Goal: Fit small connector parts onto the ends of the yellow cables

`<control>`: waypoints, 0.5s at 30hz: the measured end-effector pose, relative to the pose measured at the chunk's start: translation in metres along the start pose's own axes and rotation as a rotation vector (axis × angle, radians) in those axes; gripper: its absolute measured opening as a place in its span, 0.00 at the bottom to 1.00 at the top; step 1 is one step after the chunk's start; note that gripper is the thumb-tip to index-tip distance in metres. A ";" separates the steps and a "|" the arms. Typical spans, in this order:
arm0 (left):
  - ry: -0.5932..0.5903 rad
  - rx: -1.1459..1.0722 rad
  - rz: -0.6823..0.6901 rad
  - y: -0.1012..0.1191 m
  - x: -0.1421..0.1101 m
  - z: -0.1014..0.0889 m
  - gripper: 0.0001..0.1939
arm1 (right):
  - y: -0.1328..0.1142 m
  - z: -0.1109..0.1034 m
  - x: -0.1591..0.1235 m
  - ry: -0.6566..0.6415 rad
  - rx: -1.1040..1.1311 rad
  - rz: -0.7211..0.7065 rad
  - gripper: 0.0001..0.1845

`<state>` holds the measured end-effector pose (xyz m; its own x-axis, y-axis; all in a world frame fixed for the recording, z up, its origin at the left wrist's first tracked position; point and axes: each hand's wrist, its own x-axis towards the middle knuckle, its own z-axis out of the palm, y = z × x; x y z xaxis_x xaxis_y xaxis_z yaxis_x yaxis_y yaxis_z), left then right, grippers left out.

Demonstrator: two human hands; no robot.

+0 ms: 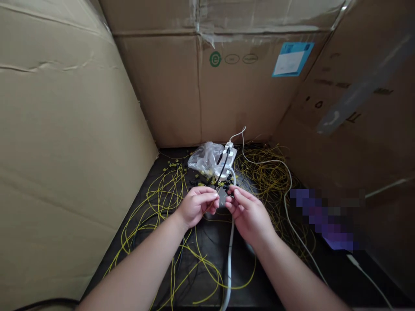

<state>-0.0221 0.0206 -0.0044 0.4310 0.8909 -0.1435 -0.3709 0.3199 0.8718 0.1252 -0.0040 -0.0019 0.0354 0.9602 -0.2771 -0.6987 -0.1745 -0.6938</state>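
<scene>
My left hand [199,206] is closed in a pinch, with what looks like a thin yellow cable at its fingertips, mostly covered by the fingers. Just across a small gap, my right hand [249,214] pinches a small black piece [231,193] whose kind is too small to make out. Both hands hover over the dark tabletop [194,283]. Behind them, a white power strip [229,156] has a black cord [223,167] and a white plug in it. Small yellow and black pieces [212,181] lie scattered in front of it.
Loose yellow cables [162,194] spread at left, with a tangled heap [264,170] at right. A clear plastic bag [205,157] sits beside the strip. A thick white cord [230,255] runs toward me. Cardboard walls [168,95] enclose the table; a blurred purple object [335,239] lies right.
</scene>
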 end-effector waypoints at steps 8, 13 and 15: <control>-0.068 0.033 -0.080 -0.002 -0.002 0.004 0.07 | 0.007 0.001 -0.001 -0.032 -0.042 -0.063 0.14; -0.088 0.049 -0.081 -0.002 -0.002 0.005 0.06 | 0.011 0.002 -0.003 -0.066 -0.085 -0.117 0.14; -0.090 0.048 -0.080 -0.002 -0.002 0.005 0.06 | 0.011 0.002 -0.003 -0.084 -0.091 -0.119 0.13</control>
<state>-0.0183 0.0169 -0.0039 0.5307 0.8298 -0.1725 -0.2934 0.3708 0.8812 0.1161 -0.0085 -0.0075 0.0514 0.9895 -0.1352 -0.6250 -0.0737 -0.7771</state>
